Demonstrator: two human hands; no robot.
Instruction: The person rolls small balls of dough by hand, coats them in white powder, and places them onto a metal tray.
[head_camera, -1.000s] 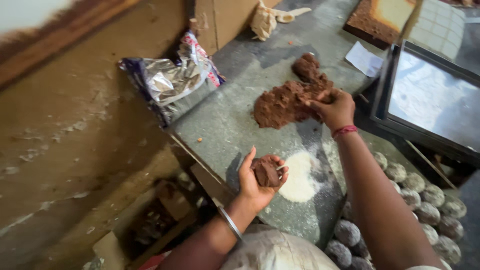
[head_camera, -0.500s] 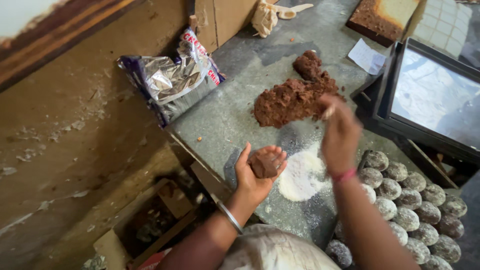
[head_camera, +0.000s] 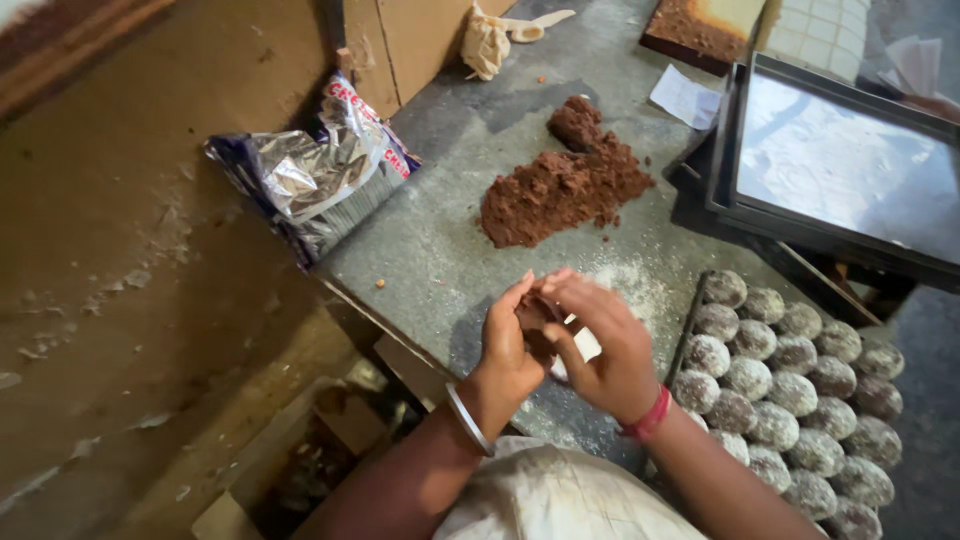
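Fingers of left hand (head_camera: 508, 345) and right hand (head_camera: 598, 345) curled round brown dough lump (head_camera: 535, 318).
Pressed together above grey worktop (head_camera: 450, 250), near dough heap (head_camera: 560, 185), beside tray of sugared balls (head_camera: 790, 385).

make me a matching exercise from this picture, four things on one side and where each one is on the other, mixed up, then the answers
Things:
1. brown dough piece
2. loose brown dough heap
3. powdered dough balls
4. foil bag

Places:
A. at the left edge of the grey counter
B. in rows on a tray at the right
C. pressed between the left hand and right hand
D. in the middle of the counter, beyond the hands

Pairs: 1-C, 2-D, 3-B, 4-A
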